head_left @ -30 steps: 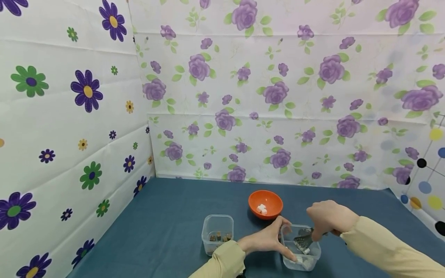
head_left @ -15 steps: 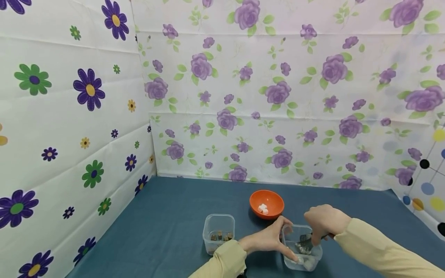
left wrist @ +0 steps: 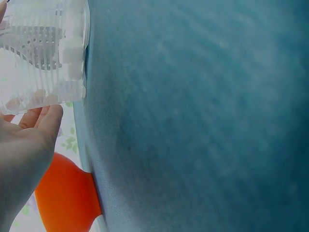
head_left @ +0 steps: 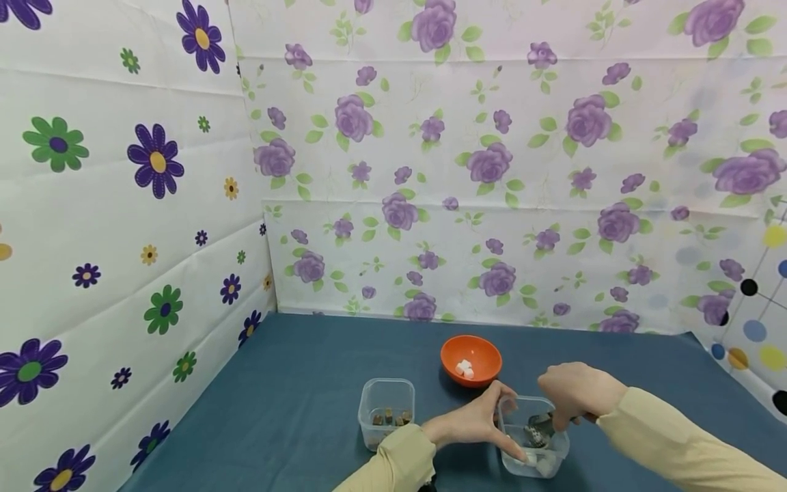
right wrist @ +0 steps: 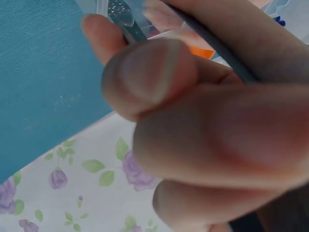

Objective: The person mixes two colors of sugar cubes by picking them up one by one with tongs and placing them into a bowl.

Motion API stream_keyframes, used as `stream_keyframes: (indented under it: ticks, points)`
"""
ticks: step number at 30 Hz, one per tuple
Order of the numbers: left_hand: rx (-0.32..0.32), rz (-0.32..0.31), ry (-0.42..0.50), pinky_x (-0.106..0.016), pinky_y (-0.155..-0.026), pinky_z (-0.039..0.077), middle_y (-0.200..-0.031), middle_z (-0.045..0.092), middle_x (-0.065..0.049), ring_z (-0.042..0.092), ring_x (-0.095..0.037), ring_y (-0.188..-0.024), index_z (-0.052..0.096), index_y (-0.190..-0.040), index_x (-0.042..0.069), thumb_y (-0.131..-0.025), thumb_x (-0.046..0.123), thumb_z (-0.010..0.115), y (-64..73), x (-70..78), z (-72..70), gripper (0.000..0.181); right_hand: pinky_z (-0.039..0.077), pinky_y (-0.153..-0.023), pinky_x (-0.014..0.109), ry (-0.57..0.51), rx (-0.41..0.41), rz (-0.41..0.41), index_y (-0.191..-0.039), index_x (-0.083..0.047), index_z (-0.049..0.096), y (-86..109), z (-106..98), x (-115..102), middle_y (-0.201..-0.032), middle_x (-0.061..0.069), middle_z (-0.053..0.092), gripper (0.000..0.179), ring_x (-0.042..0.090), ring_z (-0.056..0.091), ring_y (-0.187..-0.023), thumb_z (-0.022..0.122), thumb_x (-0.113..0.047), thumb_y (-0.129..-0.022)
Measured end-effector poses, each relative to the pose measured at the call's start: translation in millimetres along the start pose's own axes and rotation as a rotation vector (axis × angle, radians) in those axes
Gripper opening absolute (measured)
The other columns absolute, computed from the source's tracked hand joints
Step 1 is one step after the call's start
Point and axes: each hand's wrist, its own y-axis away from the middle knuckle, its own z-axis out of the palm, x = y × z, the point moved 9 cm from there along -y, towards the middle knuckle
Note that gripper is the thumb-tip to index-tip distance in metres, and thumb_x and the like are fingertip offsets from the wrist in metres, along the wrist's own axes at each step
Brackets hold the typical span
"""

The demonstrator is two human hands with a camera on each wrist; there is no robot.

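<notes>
Tongs, gripped by the right hand, are slanted near-left into the right tub, gripped by the left hand.

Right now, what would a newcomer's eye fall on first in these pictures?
Probably the orange bowl with a few white cubes, vivid against the dark blue tabletop. Next, nearer the viewer, the left hand holds a clear container while the right hand grips a perforated utensil reaching into it. A purple-rose backdrop rises at the tabletop's far edge.
</notes>
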Motion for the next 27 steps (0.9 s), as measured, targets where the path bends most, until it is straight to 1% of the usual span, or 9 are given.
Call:
stream_keyframes:
  ticks: [4,7,10,12,15,19,21,23,27]
  points:
    - [-0.007,0.002,0.003,-0.026,-0.089,0.036,-0.125,0.039,0.006,0.035,-0.006,-0.119,0.032,-0.124,0.021,-0.083,0.013,0.066,0.3,0.5,0.8,0.054,0.023,-0.036,0.026,-0.039,0.005,0.011,-0.056,-0.013,0.057,2.6,1,7,-0.043,0.001,0.045,0.023,0.009,0.029,-0.032,0.072,-0.009,-0.072]
    - [-0.005,-0.005,0.008,-0.026,-0.089,0.036,-0.124,0.039,0.005,0.035,-0.007,-0.12,0.032,-0.124,0.021,-0.083,0.012,0.066,0.6,0.4,0.8,0.054,0.023,-0.035,0.025,-0.077,0.023,0.006,-0.052,-0.015,0.055,4.4,0,11,-0.038,-0.003,0.038,0.027,0.008,0.027,-0.031,0.071,-0.011,-0.074]
    - [-0.001,-0.014,0.016,-0.026,-0.088,0.036,-0.126,0.038,0.005,0.035,-0.007,-0.12,0.031,-0.125,0.019,-0.083,0.012,0.066,0.8,-0.2,0.8,0.055,0.028,-0.034,0.024,-0.13,0.04,-0.009,-0.047,-0.014,0.053,7.0,-1,16,-0.035,-0.005,0.033,0.033,0.007,0.028,-0.028,0.071,-0.014,-0.075]
    - [0.001,-0.019,0.021,-0.026,-0.089,0.036,-0.128,0.036,0.005,0.035,-0.007,-0.12,0.031,-0.126,0.017,-0.083,0.011,0.066,0.9,-0.8,0.9,0.056,0.033,-0.035,0.024,-0.162,0.051,-0.025,-0.046,-0.014,0.051,9.1,-1,19,-0.035,-0.004,0.035,0.036,0.007,0.031,-0.027,0.072,-0.017,-0.075]
    - [0.005,-0.026,0.016,-0.026,-0.088,0.036,-0.13,0.033,0.005,0.036,-0.005,-0.119,0.03,-0.127,0.014,-0.082,0.011,0.066,0.4,-1.3,0.9,0.058,0.039,-0.037,0.024,-0.217,0.066,-0.076,-0.046,-0.015,0.051,12.5,-1,23,-0.035,-0.002,0.041,0.037,0.006,0.035,-0.027,0.071,-0.02,-0.076]
    - [0.014,-0.031,-0.002,-0.027,-0.087,0.037,-0.13,0.031,0.006,0.036,-0.003,-0.117,0.03,-0.128,0.013,-0.082,0.013,0.067,-0.5,-2.2,0.4,0.059,0.042,-0.039,0.025,-0.297,0.085,-0.185,-0.047,-0.017,0.051,18.4,-1,27,-0.035,-0.004,0.042,0.038,0.003,0.035,-0.027,0.07,-0.025,-0.078]
    - [0.012,-0.029,0.0,-0.027,-0.088,0.037,-0.129,0.031,0.007,0.036,-0.003,-0.117,0.03,-0.128,0.014,-0.082,0.013,0.067,-0.8,-2.6,0.5,0.058,0.043,-0.04,0.025,-0.335,0.089,-0.225,-0.048,-0.018,0.053,21.3,-1,29,-0.035,-0.005,0.042,0.037,0.002,0.035,-0.026,0.069,-0.029,-0.079]
    - [0.009,-0.023,0.006,-0.027,-0.089,0.036,-0.129,0.031,0.007,0.036,-0.004,-0.117,0.03,-0.128,0.012,-0.083,0.013,0.066,-1.0,-2.6,0.6,0.058,0.045,-0.042,0.025,-0.367,0.087,-0.243,-0.05,-0.019,0.057,23.9,0,31,-0.036,-0.006,0.043,0.034,0.002,0.035,-0.027,0.068,-0.033,-0.08]
    - [0.004,-0.011,0.019,-0.027,-0.09,0.036,-0.128,0.032,0.006,0.035,-0.005,-0.119,0.029,-0.128,0.01,-0.083,0.011,0.065,-1.0,-2.5,1.4,0.058,0.046,-0.045,0.025,-0.413,0.076,-0.266,-0.054,-0.022,0.061,28.9,4,36,-0.037,-0.006,0.043,0.031,0.001,0.035,-0.027,0.065,-0.037,-0.081]
